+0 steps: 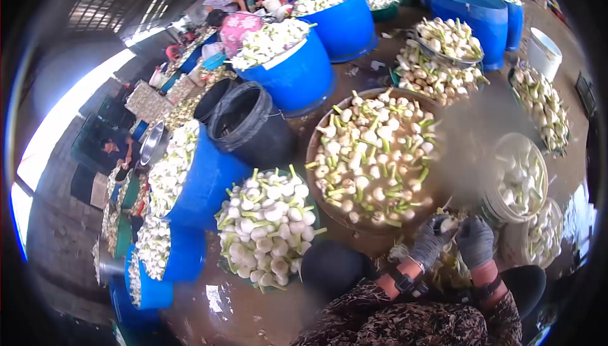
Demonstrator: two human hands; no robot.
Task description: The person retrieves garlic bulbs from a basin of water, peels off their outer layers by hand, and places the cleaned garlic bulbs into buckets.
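Both my hands wear grey gloves and meet low at the right of the head view, above my lap. My left hand [429,243] is closed around a garlic bulb [449,224] at its fingertips. Close beside it, my right hand [475,242] has its fingers curled in toward the bulb; what they pinch is hidden. Pale loose husks and leaves [449,271] lie below the hands. Just beyond them stands a wide round tub [311,156] of brownish water, with many garlic bulbs [373,150] with green stems floating in it.
A heaped basket of white garlic [266,226] stands left of the tub. At right are garlic-filled buckets [520,175]. Blue barrels [288,74], a black bucket [250,121] and a pile of bulbs [443,61] stand farther off. Several people sit in the background. A blurred smear hides part of the right side.
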